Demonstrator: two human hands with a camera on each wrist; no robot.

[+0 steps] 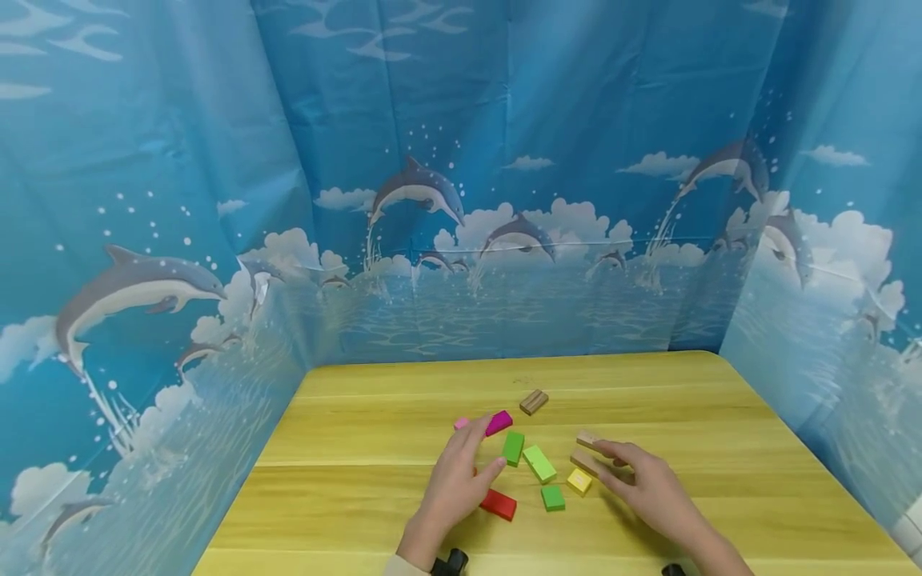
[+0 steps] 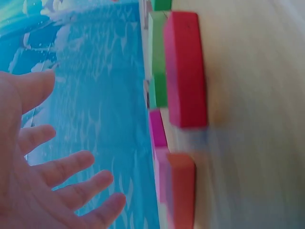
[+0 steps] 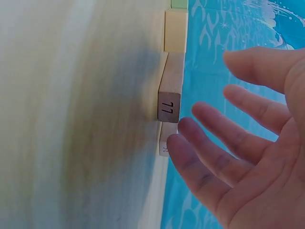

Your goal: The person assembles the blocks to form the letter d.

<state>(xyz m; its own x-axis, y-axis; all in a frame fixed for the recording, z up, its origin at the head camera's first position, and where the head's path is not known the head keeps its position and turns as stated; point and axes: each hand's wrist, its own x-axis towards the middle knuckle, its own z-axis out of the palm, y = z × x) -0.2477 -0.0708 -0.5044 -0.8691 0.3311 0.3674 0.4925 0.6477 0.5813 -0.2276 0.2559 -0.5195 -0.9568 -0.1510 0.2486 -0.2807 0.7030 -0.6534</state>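
My left hand point(image 1: 452, 480) hovers with spread fingers over the left side of a loose group of blocks. Close to it lie a red block point(image 1: 499, 505), a magenta block point(image 1: 499, 422), a pink block point(image 1: 461, 423) and an orange block point(image 2: 181, 193), the last mostly hidden by the hand in the head view. On the right side, my right hand point(image 1: 651, 488) holds nothing, its fingers loosely bent beside two pale wooden blocks. The nearer wooden block point(image 3: 170, 102) carries the number 77; the farther one point(image 1: 587, 438) sits by the fingertips. Whether a fingertip touches it, I cannot tell.
Between the hands lie a green block point(image 1: 513, 448), a light green block point(image 1: 539, 464), a small green block point(image 1: 553, 498) and a yellow block point(image 1: 579, 482). A brown striped block point(image 1: 534, 402) lies farther back. A blue dolphin curtain point(image 1: 504, 312) surrounds the wooden table point(image 1: 346, 448).
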